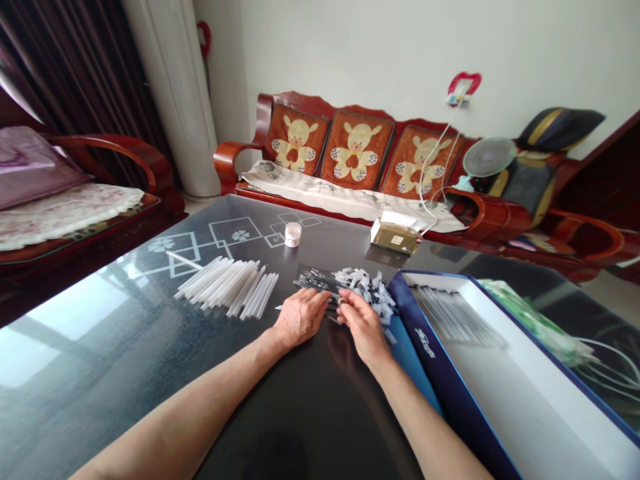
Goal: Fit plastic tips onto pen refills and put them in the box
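My left hand [300, 317] and my right hand [363, 325] sit close together on the dark glass tabletop [125, 347], fingers curled and nearly meeting. Under and beyond my left fingers lies a bundle of thin black rods [315, 283]. My right hand touches the edge of a heap of small white plastic pieces [365, 292]. What my fingers pinch is hidden. To the left lies a loose row of translucent white tubes [225, 287].
An open blue-rimmed box lid with a white inside [465, 360] stands at the right, holding or reflecting tubes. Behind are a small round jar [293, 234] and a brown packet [396, 236]. A wooden sofa with cushions and a fan lies beyond the table.
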Available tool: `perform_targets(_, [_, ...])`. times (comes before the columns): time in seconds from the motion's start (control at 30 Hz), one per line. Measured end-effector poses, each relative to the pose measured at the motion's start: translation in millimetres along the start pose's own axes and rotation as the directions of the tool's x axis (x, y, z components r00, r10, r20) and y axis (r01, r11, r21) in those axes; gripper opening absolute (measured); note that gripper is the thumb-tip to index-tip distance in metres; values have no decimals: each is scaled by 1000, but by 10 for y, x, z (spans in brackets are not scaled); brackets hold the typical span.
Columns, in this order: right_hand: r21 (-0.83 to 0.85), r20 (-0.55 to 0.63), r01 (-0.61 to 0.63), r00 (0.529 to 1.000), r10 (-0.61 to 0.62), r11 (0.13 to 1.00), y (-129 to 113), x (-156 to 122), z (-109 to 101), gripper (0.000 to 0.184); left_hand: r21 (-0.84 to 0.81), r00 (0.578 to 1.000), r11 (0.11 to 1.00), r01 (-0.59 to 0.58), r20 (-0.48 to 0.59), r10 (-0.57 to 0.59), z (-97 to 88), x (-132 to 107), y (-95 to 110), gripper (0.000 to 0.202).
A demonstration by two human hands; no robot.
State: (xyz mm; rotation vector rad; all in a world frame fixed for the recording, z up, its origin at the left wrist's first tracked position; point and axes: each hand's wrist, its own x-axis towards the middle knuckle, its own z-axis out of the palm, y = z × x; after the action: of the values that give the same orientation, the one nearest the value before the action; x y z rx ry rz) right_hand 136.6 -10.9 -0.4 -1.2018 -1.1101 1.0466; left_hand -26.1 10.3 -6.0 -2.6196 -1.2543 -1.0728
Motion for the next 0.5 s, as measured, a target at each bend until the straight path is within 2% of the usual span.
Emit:
perform_targets(0.13, [120,6,-25,1000,24,992,60,-70,16,29,-24,1000,1000,9,7,-8,-27,4,13,27])
perform_targets(0.37, [178,56,-30,998,20,984,23,-6,18,25,-82,1000,997,-1,15,3,-46,-3,25,27])
perform_targets(0.5, [190,39,-38,999,31,981,38,1,20,28,-76,1000,997,4,3,-3,-42,-6,25,28])
